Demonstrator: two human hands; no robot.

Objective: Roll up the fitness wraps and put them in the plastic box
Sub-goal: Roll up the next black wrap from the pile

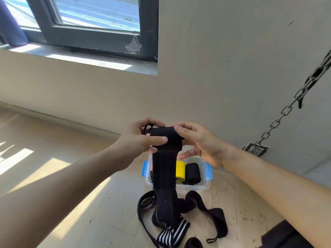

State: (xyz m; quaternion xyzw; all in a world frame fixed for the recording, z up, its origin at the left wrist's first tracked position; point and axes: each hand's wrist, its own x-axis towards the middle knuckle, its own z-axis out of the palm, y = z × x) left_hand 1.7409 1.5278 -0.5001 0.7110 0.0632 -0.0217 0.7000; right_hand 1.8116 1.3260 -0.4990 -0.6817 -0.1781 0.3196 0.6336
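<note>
- At the centre of the head view, we see both hands raised above the floor, working the top end of a long black wrap (165,163). The left hand (143,138) pinches the rolled top edge from 9 o'clock, its thumb laid across the front of the fabric. The right hand (198,142) curls its fingers round the same edge from 3 o'clock.
- We judge the height to be deliberate: the free length hangs straight down toward 6 o'clock, so its own weight keeps it flat and the roll can start tight. Only the first turns look made.
- Below the hands, the plastic box (204,185) sits open on the floor with blue clips on its sides. A yellow roll (180,170) and a black roll (193,172) lie side by side inside it.
- At 6 o'clock from the box, loose black wraps (206,208) and a striped wrap (172,233) lie tangled where the hanging tail ends. We think the tail could snag on them as it winds up.
- At 2 o'clock a chain (279,119) slants down toward the wall, well apart from the hands.
</note>
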